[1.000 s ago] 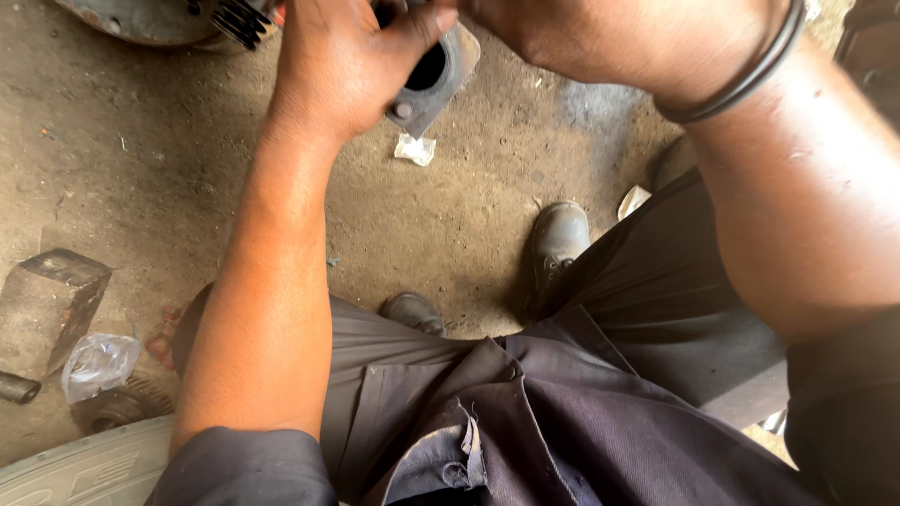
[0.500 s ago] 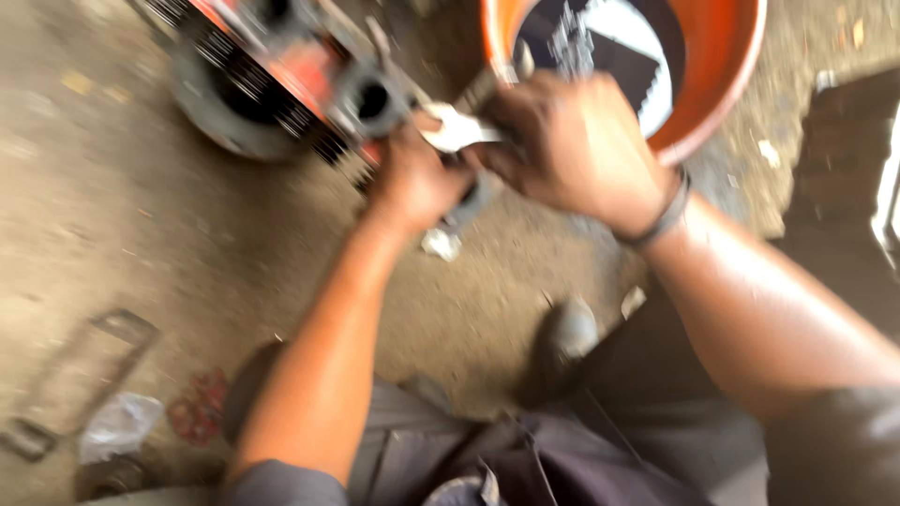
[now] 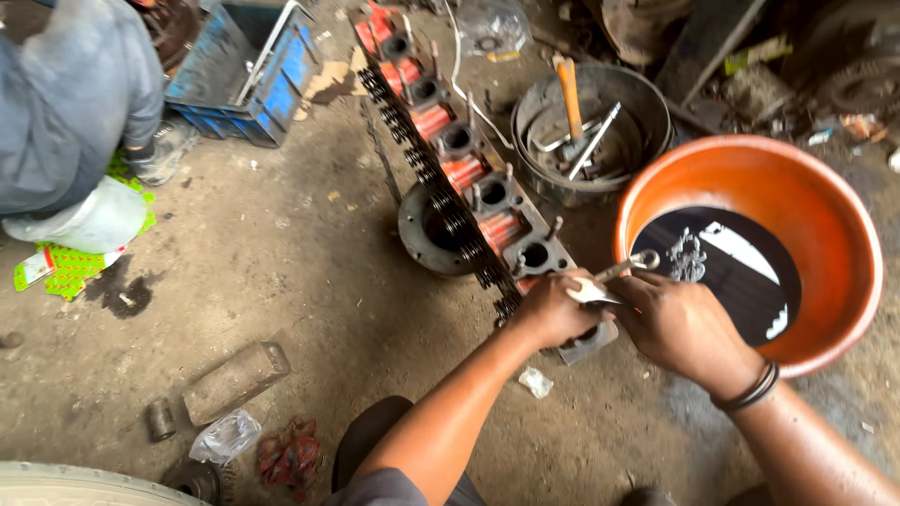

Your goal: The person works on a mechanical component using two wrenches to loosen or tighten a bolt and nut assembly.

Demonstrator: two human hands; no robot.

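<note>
Gripping a wrench (image 3: 614,275), the right hand (image 3: 680,323) works the cylinder head (image 3: 469,178). The left hand (image 3: 553,309) clamps its near end; bracing firmly should prevent slipping.

Soft, even daylight fills the scene, casting only faint shadows on the dirt floor (image 3: 309,281). The frame is sharp. Bright reflections glint off the dark liquid in the orange basin (image 3: 848,225).

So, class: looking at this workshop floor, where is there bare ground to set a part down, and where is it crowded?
The widest bare patch is dirt floor between the blue crate, the long engine head and the metal block. It is crowded at the near end, where left hand, right hand, the wrench and orange basin meet.
</note>
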